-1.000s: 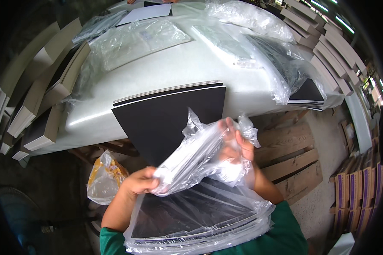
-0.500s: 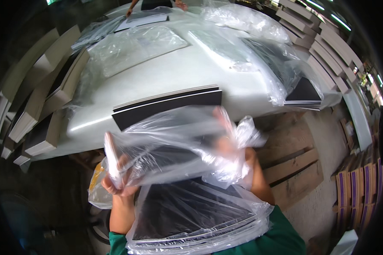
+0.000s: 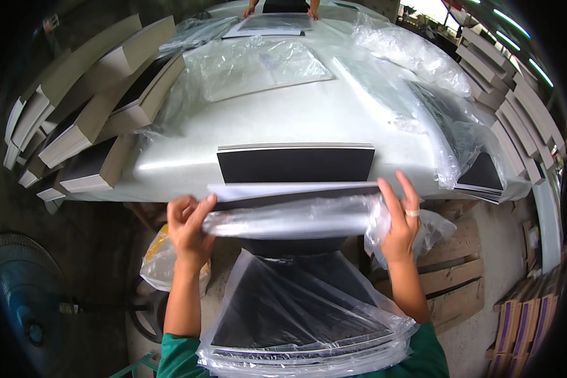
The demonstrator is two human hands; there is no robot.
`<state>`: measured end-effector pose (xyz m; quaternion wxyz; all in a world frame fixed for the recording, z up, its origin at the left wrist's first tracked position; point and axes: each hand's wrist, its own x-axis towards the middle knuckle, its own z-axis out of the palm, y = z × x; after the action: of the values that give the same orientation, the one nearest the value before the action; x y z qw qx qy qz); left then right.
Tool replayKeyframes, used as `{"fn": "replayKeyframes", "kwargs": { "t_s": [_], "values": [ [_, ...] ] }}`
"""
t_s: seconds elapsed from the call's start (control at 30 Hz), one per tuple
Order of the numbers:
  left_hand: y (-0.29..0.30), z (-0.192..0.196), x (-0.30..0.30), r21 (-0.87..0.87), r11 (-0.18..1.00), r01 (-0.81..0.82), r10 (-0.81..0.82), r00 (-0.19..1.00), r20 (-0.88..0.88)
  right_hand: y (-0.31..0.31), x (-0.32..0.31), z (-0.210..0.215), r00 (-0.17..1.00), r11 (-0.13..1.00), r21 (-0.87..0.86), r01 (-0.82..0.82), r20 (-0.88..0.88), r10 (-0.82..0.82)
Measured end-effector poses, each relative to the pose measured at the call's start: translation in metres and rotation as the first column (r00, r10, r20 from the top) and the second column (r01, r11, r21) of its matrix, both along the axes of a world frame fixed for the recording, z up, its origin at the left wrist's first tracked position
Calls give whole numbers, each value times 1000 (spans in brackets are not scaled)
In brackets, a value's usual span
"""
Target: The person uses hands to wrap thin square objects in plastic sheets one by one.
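We hold a clear bag point(image 3: 290, 220) stretched between our left hand point(image 3: 190, 232) and right hand point(image 3: 398, 236), left fingers pinched on one end, right fingers partly spread, holding bunched plastic at the other. It hangs before black boards point(image 3: 296, 165) at the table point(image 3: 264, 116), wrapped boards point(image 3: 296, 309) lying nearer us.

Counter point(image 3: 233, 123) spanning the upper frame, board stacks point(image 3: 89, 169) crowding its left end, plastic bag point(image 3: 286, 220) between left hand point(image 3: 192, 228) and right hand point(image 3: 399, 222) mid-frame, bagged stack point(image 3: 302, 302) just below, fan point(image 3: 28, 283) lower left, pallet point(image 3: 450, 280) lower right
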<state>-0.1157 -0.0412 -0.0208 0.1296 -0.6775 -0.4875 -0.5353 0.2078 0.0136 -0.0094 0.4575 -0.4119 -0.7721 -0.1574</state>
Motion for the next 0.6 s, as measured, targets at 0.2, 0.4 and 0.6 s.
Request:
{"fn": "replayKeyframes", "kwargs": {
  "t_s": [0.2,0.4,0.6],
  "values": [
    [-21,-3,-5,277,961,-3,91,948,-306,-18,14,-45,992,967,244,-78,-83,100],
    [-27,29,-7,-498,583,642,-468,767,439,-40,28,-15,974,976,81,-201,-94,208],
    [-6,-28,-27,-374,225,900,105,360,927,-43,53,-34,36,5,-44,-999,-868,-494]
  ]
}}
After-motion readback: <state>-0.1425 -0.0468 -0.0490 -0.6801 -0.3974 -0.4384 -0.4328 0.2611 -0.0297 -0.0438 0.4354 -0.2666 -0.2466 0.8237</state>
